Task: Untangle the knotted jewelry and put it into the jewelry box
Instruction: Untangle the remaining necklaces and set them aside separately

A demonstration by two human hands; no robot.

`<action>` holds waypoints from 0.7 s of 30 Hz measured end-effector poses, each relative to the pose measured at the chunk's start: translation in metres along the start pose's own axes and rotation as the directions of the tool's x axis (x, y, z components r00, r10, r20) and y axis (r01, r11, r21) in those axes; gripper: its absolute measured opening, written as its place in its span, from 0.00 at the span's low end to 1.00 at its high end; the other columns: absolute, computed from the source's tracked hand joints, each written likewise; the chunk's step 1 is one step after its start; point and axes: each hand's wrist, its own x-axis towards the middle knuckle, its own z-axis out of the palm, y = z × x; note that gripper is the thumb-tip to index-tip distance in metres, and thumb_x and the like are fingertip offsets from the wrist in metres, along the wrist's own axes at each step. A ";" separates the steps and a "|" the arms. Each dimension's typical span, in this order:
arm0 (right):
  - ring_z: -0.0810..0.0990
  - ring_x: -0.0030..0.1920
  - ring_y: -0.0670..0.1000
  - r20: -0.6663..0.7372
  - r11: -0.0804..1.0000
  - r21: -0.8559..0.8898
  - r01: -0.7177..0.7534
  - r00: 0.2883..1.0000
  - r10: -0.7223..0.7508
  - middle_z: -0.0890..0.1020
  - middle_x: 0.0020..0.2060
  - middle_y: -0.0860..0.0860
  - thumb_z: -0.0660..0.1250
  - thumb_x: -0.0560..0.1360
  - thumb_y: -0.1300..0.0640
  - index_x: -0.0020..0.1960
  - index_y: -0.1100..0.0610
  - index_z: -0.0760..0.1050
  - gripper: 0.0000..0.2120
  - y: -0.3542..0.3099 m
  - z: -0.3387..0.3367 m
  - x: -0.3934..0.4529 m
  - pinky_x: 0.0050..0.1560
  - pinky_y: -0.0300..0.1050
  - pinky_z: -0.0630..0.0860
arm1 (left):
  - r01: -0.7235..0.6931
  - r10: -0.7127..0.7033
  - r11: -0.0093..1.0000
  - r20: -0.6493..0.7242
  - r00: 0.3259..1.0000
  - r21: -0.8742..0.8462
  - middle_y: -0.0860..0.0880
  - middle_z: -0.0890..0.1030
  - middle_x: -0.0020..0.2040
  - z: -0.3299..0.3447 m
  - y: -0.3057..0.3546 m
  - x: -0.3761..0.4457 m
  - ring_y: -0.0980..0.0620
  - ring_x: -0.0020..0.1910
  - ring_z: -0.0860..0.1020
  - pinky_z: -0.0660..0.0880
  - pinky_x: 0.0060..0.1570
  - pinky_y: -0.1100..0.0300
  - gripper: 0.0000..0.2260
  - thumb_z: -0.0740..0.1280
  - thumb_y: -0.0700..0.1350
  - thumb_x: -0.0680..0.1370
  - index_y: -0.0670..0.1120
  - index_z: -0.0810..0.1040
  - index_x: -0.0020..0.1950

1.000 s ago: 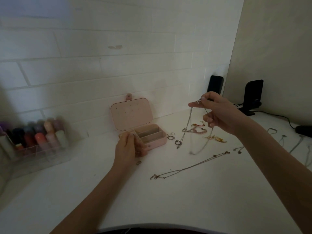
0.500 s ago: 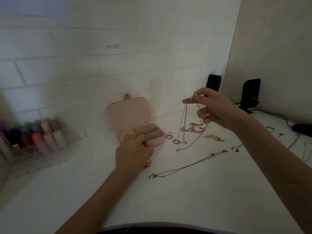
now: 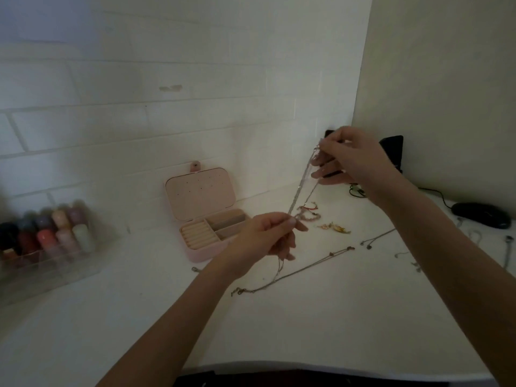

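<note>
Chain (image 3: 300, 188) blurred between the hands, strand count not discernible, black stand (image 3: 393, 149) partly hidden behind right hand (image 3: 354, 160), bottles (image 3: 47, 233) blurred, forearms cut off by bottom edge.

Pale pink jewelry box (image 3: 208, 248), lid dotted with small dark holes, cream ribbed lining inside. Silvery chain (image 3: 299, 188), faintly glittering. White desk (image 3: 279, 325); white brick-patterned wall (image 3: 139, 121) with grey joints. Red-and-pink tangle (image 3: 308, 212); gold piece (image 3: 335, 228). Bottles (image 3: 50, 233) capped in purple, peach, red, pale green and black. Black mouse (image 3: 480, 215).
</note>
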 end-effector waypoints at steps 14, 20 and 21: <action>0.82 0.34 0.53 -0.132 0.932 0.188 -0.310 0.932 0.336 0.79 0.39 0.58 0.62 0.80 0.62 0.59 0.67 0.73 0.11 0.073 -0.041 -0.057 0.28 0.40 0.79 | 0.200 -0.164 0.969 -0.236 0.958 0.142 0.52 0.83 0.35 0.005 -0.016 -0.073 0.60 0.25 0.71 0.67 0.28 0.70 0.11 0.59 0.41 0.82 0.44 0.82 0.50; 0.80 0.29 0.51 -0.114 0.913 0.218 -0.345 0.920 0.375 0.79 0.39 0.59 0.62 0.80 0.62 0.57 0.65 0.72 0.08 0.092 -0.038 -0.079 0.27 0.39 0.78 | 0.313 -0.261 0.943 -0.330 0.907 0.114 0.49 0.85 0.38 0.004 -0.024 -0.096 0.61 0.25 0.73 0.69 0.28 0.69 0.08 0.63 0.41 0.81 0.41 0.81 0.49; 0.80 0.28 0.51 -0.121 0.912 0.212 -0.350 0.917 0.380 0.79 0.39 0.59 0.62 0.80 0.62 0.56 0.64 0.72 0.07 0.094 -0.037 -0.080 0.26 0.39 0.78 | 0.317 -0.262 0.942 -0.351 0.899 0.109 0.49 0.85 0.39 0.003 -0.025 -0.099 0.60 0.25 0.74 0.69 0.27 0.69 0.07 0.65 0.41 0.79 0.40 0.81 0.49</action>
